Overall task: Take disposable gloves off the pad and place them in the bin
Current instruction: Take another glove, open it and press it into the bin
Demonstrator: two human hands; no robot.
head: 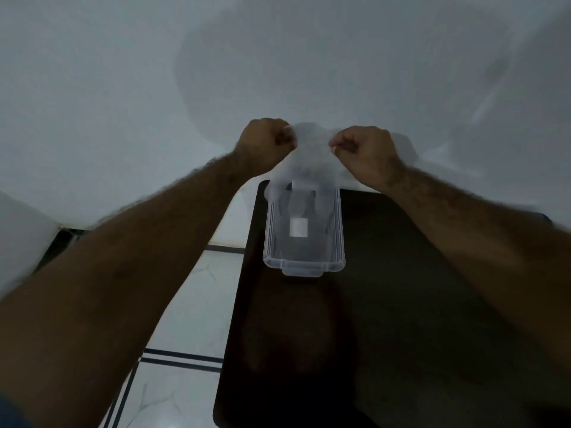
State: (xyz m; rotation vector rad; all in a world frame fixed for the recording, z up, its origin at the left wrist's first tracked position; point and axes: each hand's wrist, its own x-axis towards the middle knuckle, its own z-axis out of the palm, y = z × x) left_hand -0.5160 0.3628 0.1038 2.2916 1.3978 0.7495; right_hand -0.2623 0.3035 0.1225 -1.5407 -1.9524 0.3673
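A dark worktop [401, 304] carries a clear bin [304, 230] at its far edge. Above the bin hangs a thin clear glove [312, 152], pinched at its top edge by the closed fingers of the left hand [265, 143] and right hand [364, 152]. It looks feather-light, limp and slippery; the top edge seems the surest hold.

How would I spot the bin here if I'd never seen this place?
Find the dark table beside the pale tiled floor. Near its far edge stands the bin, a clear plastic box with a white label inside. It sits below both hands, the only see-through container there.
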